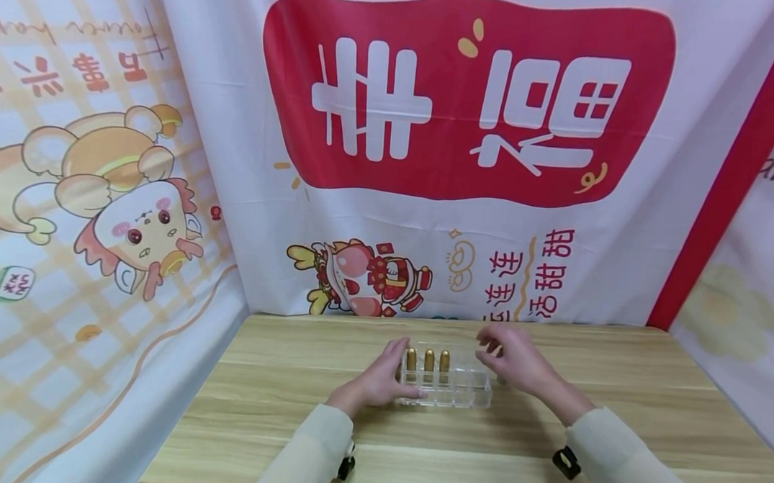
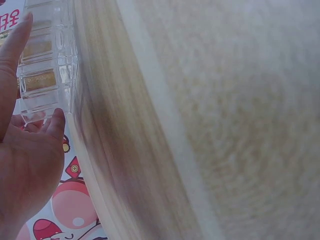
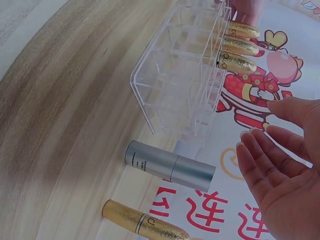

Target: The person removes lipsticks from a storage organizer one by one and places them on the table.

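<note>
A clear acrylic lipstick organizer (image 1: 448, 398) with several compartments stands on the table. Three gold lipstick tubes (image 1: 429, 360) are upright in its back row, towards the left. My left hand (image 1: 377, 379) holds the organizer's left end, thumb at the front and fingers behind. Off the right end, my right hand (image 1: 517, 357) hovers near the back corner with loosely bent fingers and nothing in them. The right wrist view has a silver tube (image 3: 170, 166) and another gold lipstick tube (image 3: 142, 220) standing on the table beside the organizer; in the head view the right hand hides them.
The wood-grain table (image 1: 276, 409) extends to both sides and in front of the organizer. A printed cloth (image 1: 457, 259) hangs along its back edge, with more printed cloth (image 1: 101, 258) at the left and right sides.
</note>
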Tool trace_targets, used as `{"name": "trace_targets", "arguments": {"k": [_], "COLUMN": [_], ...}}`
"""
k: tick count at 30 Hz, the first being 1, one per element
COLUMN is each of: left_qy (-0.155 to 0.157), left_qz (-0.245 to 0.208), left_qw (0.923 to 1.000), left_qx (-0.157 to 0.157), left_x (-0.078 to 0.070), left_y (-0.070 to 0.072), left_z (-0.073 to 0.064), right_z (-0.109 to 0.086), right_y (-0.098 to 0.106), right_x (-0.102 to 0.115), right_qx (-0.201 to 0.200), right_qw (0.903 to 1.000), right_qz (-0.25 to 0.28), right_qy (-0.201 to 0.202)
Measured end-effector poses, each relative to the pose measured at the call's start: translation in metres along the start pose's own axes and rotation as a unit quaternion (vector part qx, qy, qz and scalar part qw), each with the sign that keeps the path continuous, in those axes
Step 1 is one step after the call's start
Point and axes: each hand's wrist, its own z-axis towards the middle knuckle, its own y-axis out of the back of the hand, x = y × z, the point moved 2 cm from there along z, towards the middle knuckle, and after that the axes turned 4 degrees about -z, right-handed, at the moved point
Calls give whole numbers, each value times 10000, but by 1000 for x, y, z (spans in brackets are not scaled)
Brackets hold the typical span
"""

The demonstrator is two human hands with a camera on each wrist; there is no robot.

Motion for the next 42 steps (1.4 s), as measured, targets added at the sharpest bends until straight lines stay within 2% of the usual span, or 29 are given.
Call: {"name": "trace_targets", "arguments": {"k": [9, 26, 42], "left_qy": [-10, -13, 2], "left_qz": [2, 53, 21], "left_qw": [10000, 10000, 10000], "left_qx": [-36, -12, 20], "left_x": [1, 2, 1], "left_y": [0, 1, 1], "left_z": [0, 0, 0], "right_z": [3, 5, 5], "right_y": [-5, -16, -24], "right_x": [2, 3, 9], "right_qx": [89, 7, 71], "right_qw": [9999, 9997, 9997], "right_qz": [25, 175, 204], "right_qy": [-124, 190, 120]}}
